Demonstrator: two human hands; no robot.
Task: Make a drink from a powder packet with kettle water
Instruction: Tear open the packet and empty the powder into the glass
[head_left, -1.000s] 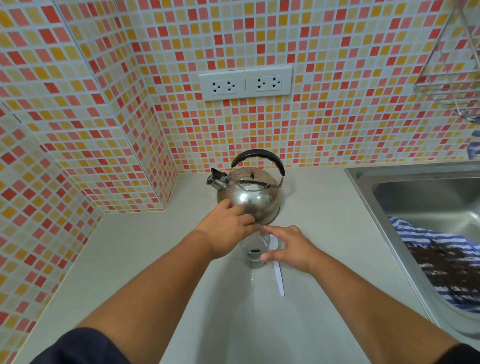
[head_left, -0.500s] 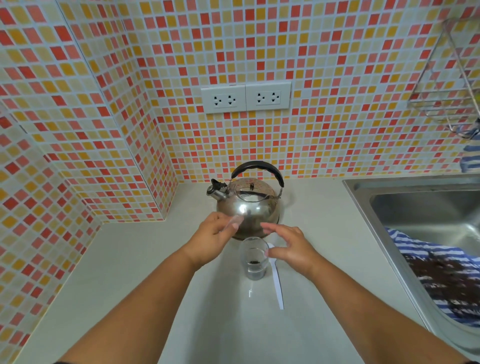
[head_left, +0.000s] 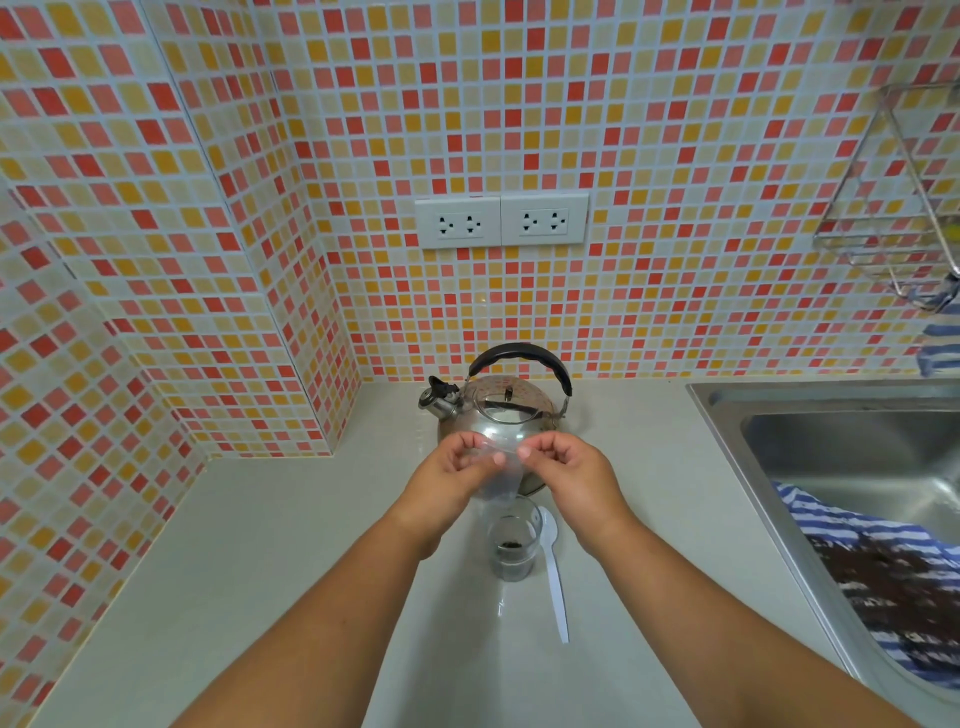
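Observation:
A small clear plastic packet (head_left: 497, 475) hangs between my two hands just above a clear glass (head_left: 513, 540). My left hand (head_left: 451, 480) pinches its left top corner and my right hand (head_left: 571, 475) pinches its right top corner. The glass stands on the pale counter (head_left: 291, 545) with dark powder at its bottom. A white plastic spoon (head_left: 554, 571) lies right of the glass, its bowl towards the wall. Behind my hands stands a steel kettle (head_left: 498, 410) with a black handle, its spout pointing left.
A steel sink (head_left: 841, 447) on the right holds a blue-and-white striped cloth (head_left: 883, 577). A wire rack (head_left: 898, 208) hangs on the tiled wall at upper right. Two white sockets (head_left: 501, 221) sit above the kettle. A tiled corner juts out at left.
Both hands rose from around the glass and now hold the clear packet between them above it. The view has tilted up slightly.

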